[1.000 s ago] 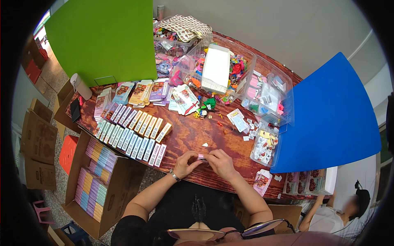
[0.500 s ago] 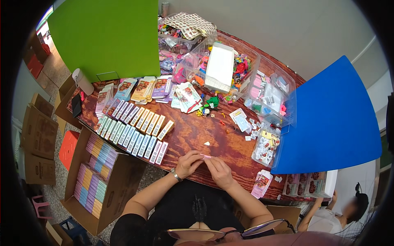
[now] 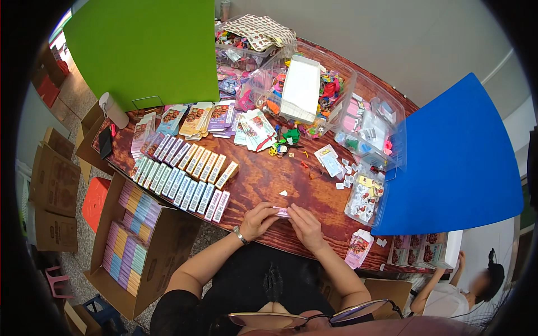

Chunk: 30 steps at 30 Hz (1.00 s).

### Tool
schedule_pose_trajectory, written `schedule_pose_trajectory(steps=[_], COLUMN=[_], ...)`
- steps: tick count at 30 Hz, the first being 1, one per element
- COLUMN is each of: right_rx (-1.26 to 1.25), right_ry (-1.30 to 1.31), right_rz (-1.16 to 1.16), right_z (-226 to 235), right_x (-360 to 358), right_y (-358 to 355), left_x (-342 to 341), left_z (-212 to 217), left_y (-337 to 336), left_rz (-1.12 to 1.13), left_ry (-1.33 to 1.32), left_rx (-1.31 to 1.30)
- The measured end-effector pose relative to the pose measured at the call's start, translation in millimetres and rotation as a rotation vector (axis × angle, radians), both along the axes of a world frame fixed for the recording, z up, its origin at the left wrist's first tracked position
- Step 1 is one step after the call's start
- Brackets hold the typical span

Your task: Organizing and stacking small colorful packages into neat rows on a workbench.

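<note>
At the table's front edge a small pink box (image 3: 282, 211) lies between my hands, its narrow printed side facing up. The fingers of my left hand (image 3: 256, 222) are closed round its left end. My right hand (image 3: 306, 228) grips the other end, fingers bent together over it. Much of the box is hidden under the fingers. Just beyond it lies a small white paper scrap (image 3: 283, 193). To the left stand rows of narrow boxes in pastel colours (image 3: 185, 189), with barcodes on their upturned sides. A flat pink carton (image 3: 358, 250) rests to the right of my right hand.
Stacks of flat cartons (image 3: 196, 120) lie behind the rows. Clear plastic bins (image 3: 341, 84) of small toys line the back. A green panel (image 3: 145, 50) and a blue panel (image 3: 454, 162) flank the table. A cardboard box (image 3: 162, 266) of packed cartons stands lower left; a person (image 3: 445, 299) sits at right.
The pink box has come into fuller view between my fingers, its printed side now showing. My right hand has shifted slightly right. The person at right has moved an arm.
</note>
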State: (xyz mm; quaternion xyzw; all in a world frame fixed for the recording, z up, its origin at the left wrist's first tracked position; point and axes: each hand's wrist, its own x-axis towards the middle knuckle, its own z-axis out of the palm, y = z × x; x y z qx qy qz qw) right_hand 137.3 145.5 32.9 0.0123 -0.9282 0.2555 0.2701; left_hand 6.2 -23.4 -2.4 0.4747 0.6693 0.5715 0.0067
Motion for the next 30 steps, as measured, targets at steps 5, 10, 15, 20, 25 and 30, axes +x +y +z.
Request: schedule_pose_trajectory(steps=[5, 10, 15, 20, 25, 30], right_rx=[0.282, 0.271, 0.139, -0.063, 0.102, 0.14], right_ry=[0.077, 0.085, 0.063, -0.027, -0.016, -0.117], right_rz=[0.034, 0.069, 0.057, -0.088, -0.096, -0.228], right_z=[-4, -4, -5, 1, 9, 30], right_x=[0, 4, -6, -8, -3, 46], right_y=[-3, 1, -8, -8, 11, 40], left_x=[1, 5, 3, 1, -33, -54], left_z=[0, 2, 9, 51, 48, 38], left_y=[-2, -3, -8, -23, -50, -71], left_rz=[0.018, 0.029, 0.025, 0.077, 0.227, 0.412], left_ry=[0.045, 0.176, 0.2, 0.279, 0.575, 0.723], left_rx=[0.0, -0.016, -0.08, -0.332, -0.717, -0.881])
